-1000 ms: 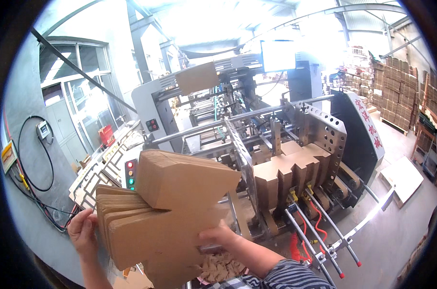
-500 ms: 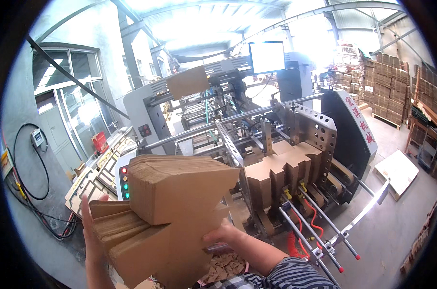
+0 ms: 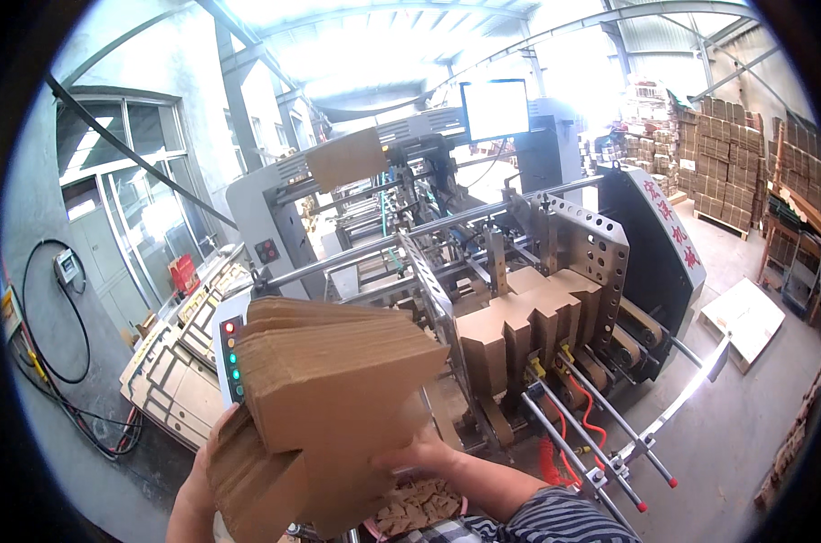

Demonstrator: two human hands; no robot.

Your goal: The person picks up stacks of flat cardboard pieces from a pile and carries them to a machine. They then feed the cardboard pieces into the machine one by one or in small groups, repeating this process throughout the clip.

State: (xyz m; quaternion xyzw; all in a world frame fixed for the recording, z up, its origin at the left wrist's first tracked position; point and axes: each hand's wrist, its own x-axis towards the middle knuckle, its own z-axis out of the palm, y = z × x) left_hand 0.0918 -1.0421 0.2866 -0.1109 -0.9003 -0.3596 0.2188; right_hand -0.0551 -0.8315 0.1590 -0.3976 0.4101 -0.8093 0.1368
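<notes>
A thick stack of brown die-cut cardboard blanks (image 3: 338,385) is held up in front of me, tilted, with its edges slightly fanned. My left hand (image 3: 202,471) closes on its lower left side, the fingers mostly hidden behind the cardboard. On the lower right, my right hand (image 3: 426,451) grips the same stack by its edge. Just beyond, a second pile of notched cardboard blanks (image 3: 528,312) sits in the feeder of a large machine (image 3: 659,240), between upright metal plates.
Metal rods (image 3: 601,425) with red tips and a coiled red air hose (image 3: 551,460) jut toward me at right. A button panel (image 3: 232,357) is behind the held stack. Below lies a tub of cardboard scraps (image 3: 418,507). Cutting boards (image 3: 171,380) lean at left; bundled cardboard (image 3: 723,163) stands far right.
My left hand has gone from spread flat beside the stack to closing on its lower left side. The sheets' top edges have fanned out and the stack has tilted. My right hand keeps its hold.
</notes>
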